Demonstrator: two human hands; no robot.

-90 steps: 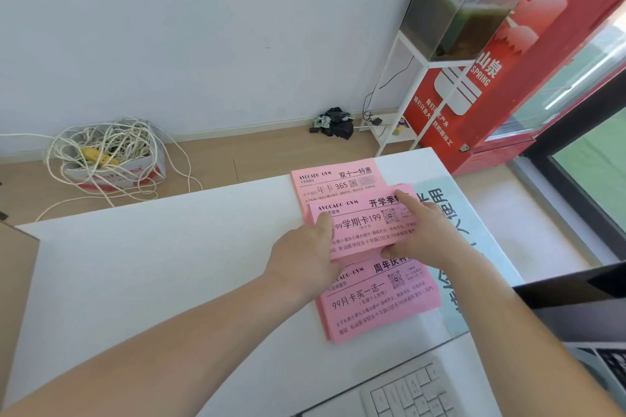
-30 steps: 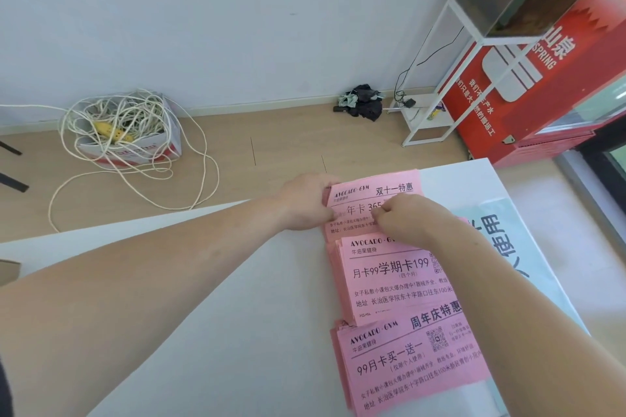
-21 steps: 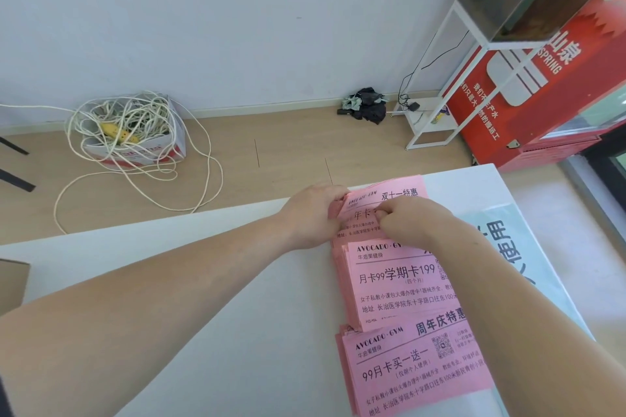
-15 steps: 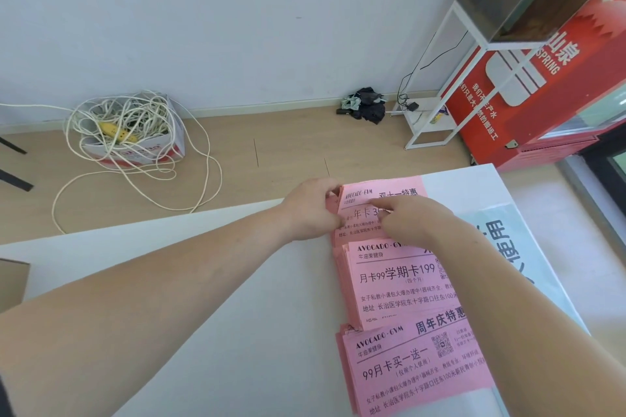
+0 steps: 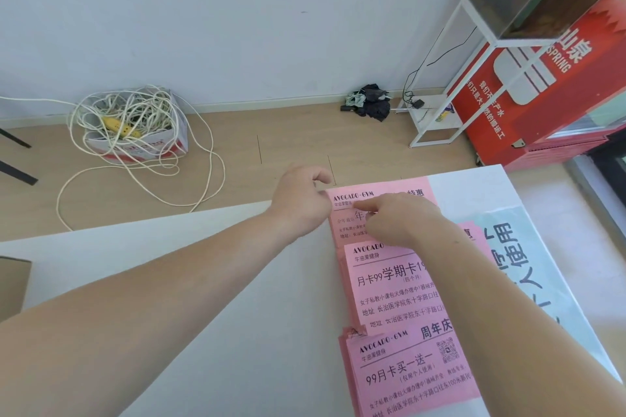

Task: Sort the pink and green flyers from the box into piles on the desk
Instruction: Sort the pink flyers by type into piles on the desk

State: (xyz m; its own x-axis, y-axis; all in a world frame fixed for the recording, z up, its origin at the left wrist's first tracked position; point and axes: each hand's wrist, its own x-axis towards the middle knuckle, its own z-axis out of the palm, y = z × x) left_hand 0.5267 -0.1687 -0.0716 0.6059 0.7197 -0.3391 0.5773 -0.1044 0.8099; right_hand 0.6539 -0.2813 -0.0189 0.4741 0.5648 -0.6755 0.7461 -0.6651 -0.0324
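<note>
Three piles of pink flyers lie in a row on the white desk (image 5: 210,284): a far pile (image 5: 382,195), a middle pile (image 5: 389,284) and a near pile (image 5: 410,372). My left hand (image 5: 301,203) is at the far pile's left corner, its curled fingers and thumb pinching that corner. My right hand (image 5: 403,220) rests on top of the far pile, forefinger stretched left and pressing the top sheet flat. My right forearm covers the right side of the middle and near piles. No green flyer shows.
A pale blue-green printed sheet (image 5: 521,267) lies right of the piles. A brown cardboard box (image 5: 13,284) pokes in at the left edge. Beyond the desk's far edge are a box of tangled cable (image 5: 135,132), a white rack (image 5: 437,115) and a red cabinet (image 5: 548,85).
Both hands left the middle pile and moved to the far one. The far pile's top sheet was lifted at its left corner, then laid flat; my right forefinger now presses it.
</note>
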